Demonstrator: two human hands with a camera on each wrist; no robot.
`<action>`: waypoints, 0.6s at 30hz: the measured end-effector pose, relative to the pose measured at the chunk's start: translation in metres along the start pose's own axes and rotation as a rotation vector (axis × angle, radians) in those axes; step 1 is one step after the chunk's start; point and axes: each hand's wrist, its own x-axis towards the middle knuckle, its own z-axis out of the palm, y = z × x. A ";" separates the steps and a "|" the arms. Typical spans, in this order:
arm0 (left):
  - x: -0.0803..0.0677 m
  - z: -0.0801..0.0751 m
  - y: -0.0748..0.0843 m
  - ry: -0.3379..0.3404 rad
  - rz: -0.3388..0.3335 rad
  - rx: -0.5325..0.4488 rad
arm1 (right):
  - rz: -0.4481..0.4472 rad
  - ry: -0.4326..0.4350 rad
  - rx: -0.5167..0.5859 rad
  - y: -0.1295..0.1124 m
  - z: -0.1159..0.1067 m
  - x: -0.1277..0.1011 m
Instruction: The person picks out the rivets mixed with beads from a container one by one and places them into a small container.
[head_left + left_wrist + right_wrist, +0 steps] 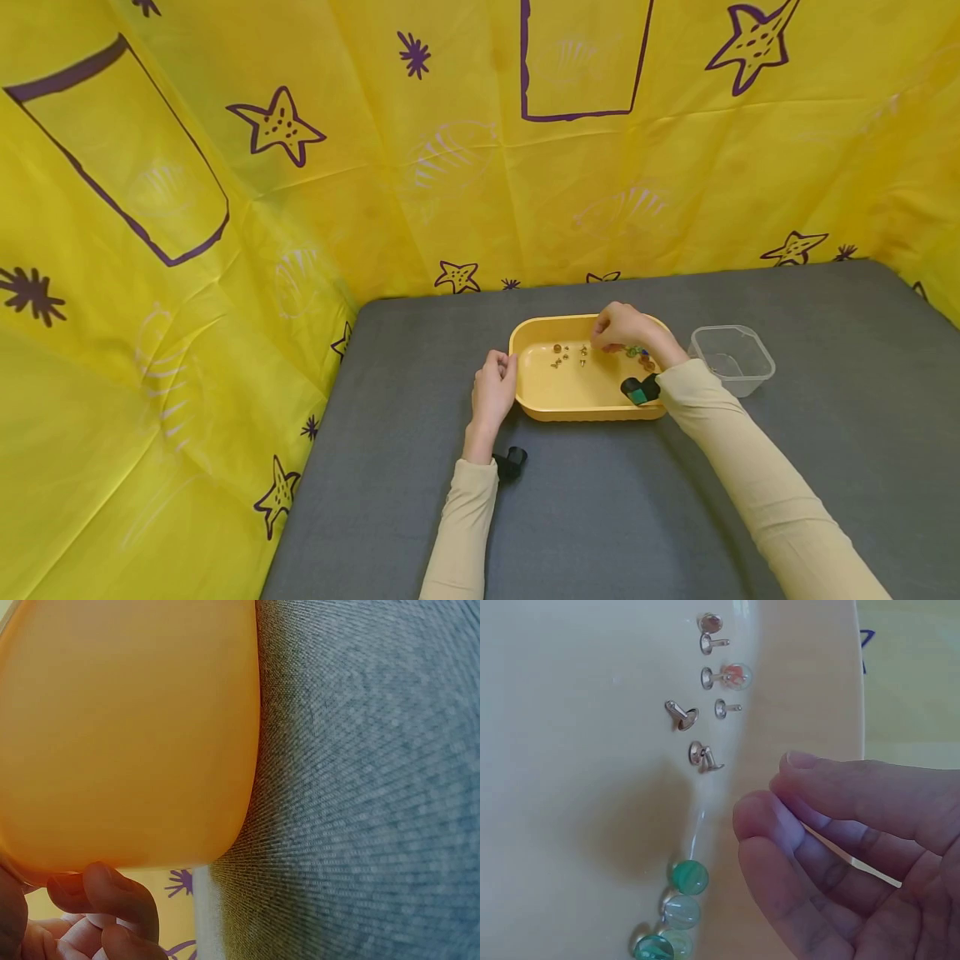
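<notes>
Grey woven table cloth (pixel 600 500) is spread nearest, and on it a shallow yellow plastic tray (pixel 570 400) is steadied at its left rim by the left hand (pixel 491 396), fingers curled on the edge. Inside it, the right hand (pixel 622 327) hovers with fingers loosely bent, nothing pinched — picking appears to be in hand, so a fine pinch is called for next. Five small metal rivets (pixel 697 712), one clear marble (pixel 736 675) and about four green glass marbles (pixel 679 911) are counted — beyond, one clear plastic tub (pixel 733 358).

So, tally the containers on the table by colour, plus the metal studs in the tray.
Yellow tray: 1
Clear tub: 1
Metal studs: 6
Total: 8
</notes>
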 end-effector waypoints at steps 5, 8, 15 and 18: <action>0.001 0.000 -0.001 0.000 -0.001 0.006 | 0.006 0.004 -0.005 0.001 0.003 0.004; 0.001 0.000 -0.001 -0.004 -0.003 0.007 | 0.011 0.005 -0.007 0.002 0.004 0.007; 0.001 0.000 -0.003 -0.004 -0.005 0.010 | 0.017 -0.013 -0.006 -0.001 0.009 0.012; 0.001 0.000 -0.002 -0.003 -0.002 0.013 | 0.023 -0.031 -0.007 -0.003 0.010 0.013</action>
